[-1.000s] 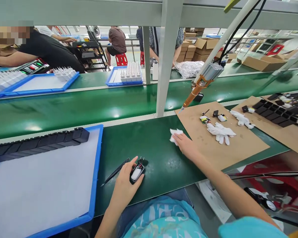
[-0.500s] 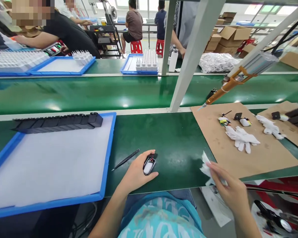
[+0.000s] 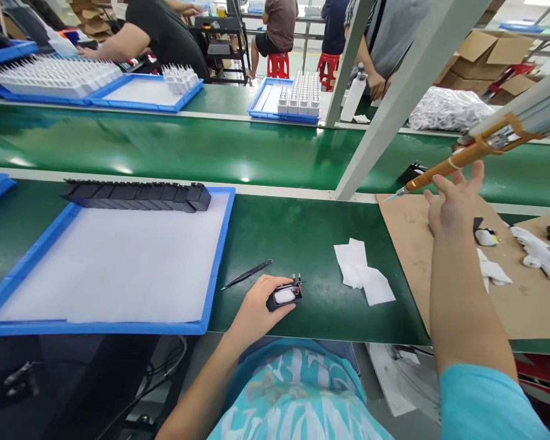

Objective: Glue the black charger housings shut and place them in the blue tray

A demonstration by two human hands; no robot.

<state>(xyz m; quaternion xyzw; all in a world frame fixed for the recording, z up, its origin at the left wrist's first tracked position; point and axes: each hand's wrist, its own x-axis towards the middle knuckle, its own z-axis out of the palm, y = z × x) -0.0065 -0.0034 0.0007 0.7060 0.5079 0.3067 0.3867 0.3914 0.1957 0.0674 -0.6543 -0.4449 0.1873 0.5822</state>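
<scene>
My left hand (image 3: 255,308) grips a small black device housing (image 3: 285,296) on the green bench. A white block and small wires with red parts show inside it. Black tweezers (image 3: 246,275) lie just beyond that hand. My right hand (image 3: 454,198) is raised with fingers spread, close by an orange pen-like tool (image 3: 427,178) with a thin blue tip; whether they touch I cannot tell. Pieces of white tissue (image 3: 378,286) lie on the bench between my hands.
At left, a blue-rimmed tray (image 3: 231,214) holds a row of black housings (image 3: 137,197). Brown cardboard (image 3: 407,256) at right carries white gloves (image 3: 536,250) and small parts. A slanted metal post (image 3: 385,122) rises at the bench's far edge. Across the green belt (image 3: 165,143), people work.
My right hand has let go of the white tissue, now on the bench, and moved up beside the orange tool. The housing in my left hand is turned, and the view has shifted.
</scene>
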